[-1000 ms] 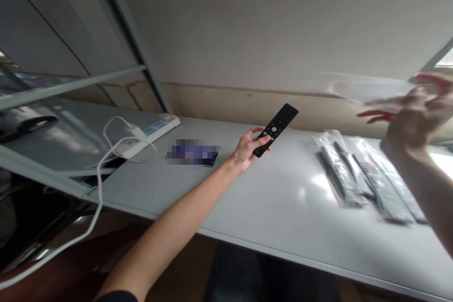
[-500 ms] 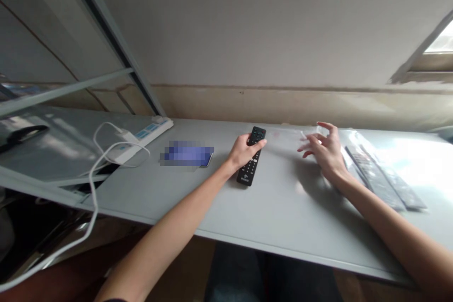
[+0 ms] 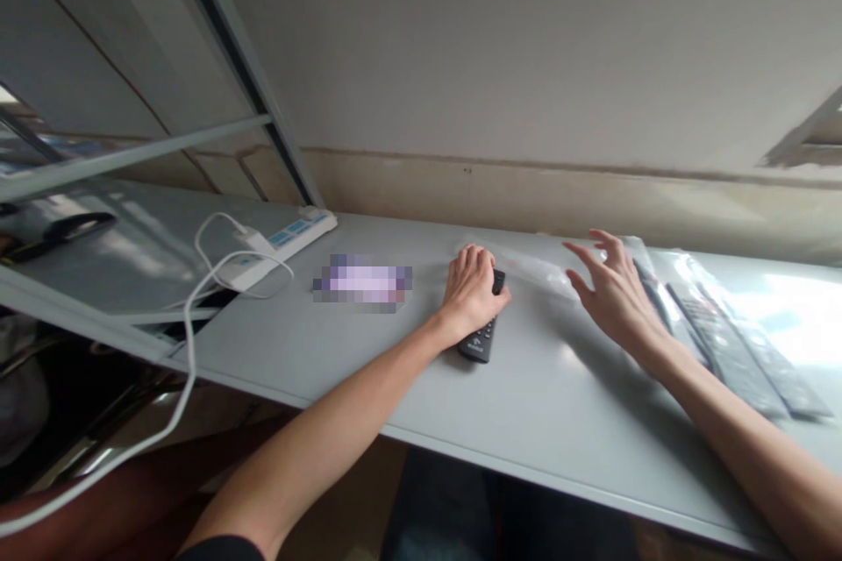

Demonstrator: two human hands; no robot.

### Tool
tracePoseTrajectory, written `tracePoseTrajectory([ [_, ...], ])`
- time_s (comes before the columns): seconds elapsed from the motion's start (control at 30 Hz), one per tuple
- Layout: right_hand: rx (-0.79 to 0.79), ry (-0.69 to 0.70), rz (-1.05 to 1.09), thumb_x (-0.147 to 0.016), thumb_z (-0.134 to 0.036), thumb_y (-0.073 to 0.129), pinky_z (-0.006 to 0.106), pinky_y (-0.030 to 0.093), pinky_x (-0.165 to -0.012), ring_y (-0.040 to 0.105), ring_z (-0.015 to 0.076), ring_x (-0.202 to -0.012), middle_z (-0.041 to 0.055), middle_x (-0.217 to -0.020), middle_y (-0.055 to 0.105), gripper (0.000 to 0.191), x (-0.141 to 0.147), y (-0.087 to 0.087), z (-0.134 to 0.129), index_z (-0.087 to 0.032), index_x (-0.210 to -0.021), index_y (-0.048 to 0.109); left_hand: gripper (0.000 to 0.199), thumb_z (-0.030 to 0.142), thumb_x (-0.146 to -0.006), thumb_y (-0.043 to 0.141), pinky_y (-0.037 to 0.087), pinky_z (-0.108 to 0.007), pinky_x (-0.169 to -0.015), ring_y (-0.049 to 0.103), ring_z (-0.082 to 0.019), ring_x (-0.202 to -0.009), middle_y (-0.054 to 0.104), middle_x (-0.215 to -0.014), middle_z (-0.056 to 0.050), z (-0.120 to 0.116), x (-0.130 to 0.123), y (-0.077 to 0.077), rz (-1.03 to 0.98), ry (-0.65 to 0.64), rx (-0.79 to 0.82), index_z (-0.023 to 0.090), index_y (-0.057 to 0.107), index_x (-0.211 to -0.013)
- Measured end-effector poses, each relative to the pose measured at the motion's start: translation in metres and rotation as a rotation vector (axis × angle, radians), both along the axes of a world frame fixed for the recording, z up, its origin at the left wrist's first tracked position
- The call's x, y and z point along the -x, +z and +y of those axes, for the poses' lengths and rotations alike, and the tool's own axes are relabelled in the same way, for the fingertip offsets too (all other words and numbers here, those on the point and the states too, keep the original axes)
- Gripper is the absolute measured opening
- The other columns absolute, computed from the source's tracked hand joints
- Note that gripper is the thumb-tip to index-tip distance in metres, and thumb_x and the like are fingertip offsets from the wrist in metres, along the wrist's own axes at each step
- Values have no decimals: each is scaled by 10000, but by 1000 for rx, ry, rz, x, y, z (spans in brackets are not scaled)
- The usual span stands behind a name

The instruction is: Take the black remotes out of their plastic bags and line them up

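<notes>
A black remote control (image 3: 479, 346) lies at a slant on the grey table, its upper part mostly covered by my left hand (image 3: 470, 289). The fingers of that hand curl over the remote, with the thumb along its right side. My right hand (image 3: 611, 289) hovers open over the table, fingers spread and nothing held. Between the hands a clear plastic bag (image 3: 543, 272) lies flat near the back. To the right of my right hand, several remotes in clear plastic sleeves (image 3: 737, 351) lie side by side.
A blurred-out flat device (image 3: 361, 282) lies left of my left hand. Farther left is a white power strip (image 3: 282, 247) with a white cable (image 3: 190, 342) hanging over the front edge. A metal frame (image 3: 243, 61) rises at the left, and a wall (image 3: 526, 61) stands behind the table.
My left hand has turned over and now covers the remote's upper part from above. My right hand has come away from the clear bag, fingers spreading. The view has shifted slightly.
</notes>
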State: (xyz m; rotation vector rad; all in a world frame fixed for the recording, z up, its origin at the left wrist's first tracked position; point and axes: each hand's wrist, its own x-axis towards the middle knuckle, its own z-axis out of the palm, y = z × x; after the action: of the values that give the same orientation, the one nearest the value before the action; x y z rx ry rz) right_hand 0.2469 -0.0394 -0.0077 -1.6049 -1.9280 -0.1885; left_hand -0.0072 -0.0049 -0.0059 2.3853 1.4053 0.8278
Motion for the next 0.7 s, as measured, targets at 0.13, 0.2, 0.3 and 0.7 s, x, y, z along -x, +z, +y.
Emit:
tracePoseTrajectory([
  [0.13, 145, 45, -166, -1086, -423, 416, 667, 493, -1128, 502, 459, -1482, 195, -1646, 488, 544, 19, -12, -8, -250, -1571, 592, 611, 115, -801, 693, 291, -575, -1287, 240, -398, -1627, 486, -1554, -198, 3, 3, -9, -33, -103, -7, 195, 496, -1374],
  [0.2, 228, 93, -170, -1102, -446, 367, 662, 474, -1162, 469, 448, -1525, 160, -1647, 522, 575, 24, -21, -9, -271, -1623, 535, 747, 75, -764, 670, 270, -596, -1305, 174, -407, -1660, 445, -1619, -196, 6, 4, -11, -39, -165, 28, 205, 459, -1469],
  [0.3, 298, 142, -124, -1119, -492, 298, 647, 388, -1251, 356, 416, -1611, 92, -1685, 500, 589, 24, -30, -9, -308, -1627, 532, 860, 52, -740, 642, 233, -622, -1325, 127, -411, -1676, 421, -1667, -197, 8, 4, -11, -32, -251, 94, 197, 423, -1559],
  [0.7, 305, 144, -139, -1121, -567, 287, 702, 133, -1326, 80, 383, -1679, 71, -1785, 277, 666, 32, -24, -16, -281, -1717, 369, 849, -2, -797, 575, 152, -633, -1355, 109, -328, -1694, 416, -1724, -71, 2, 4, 2, -15, -427, 110, 317, 536, -1583],
])
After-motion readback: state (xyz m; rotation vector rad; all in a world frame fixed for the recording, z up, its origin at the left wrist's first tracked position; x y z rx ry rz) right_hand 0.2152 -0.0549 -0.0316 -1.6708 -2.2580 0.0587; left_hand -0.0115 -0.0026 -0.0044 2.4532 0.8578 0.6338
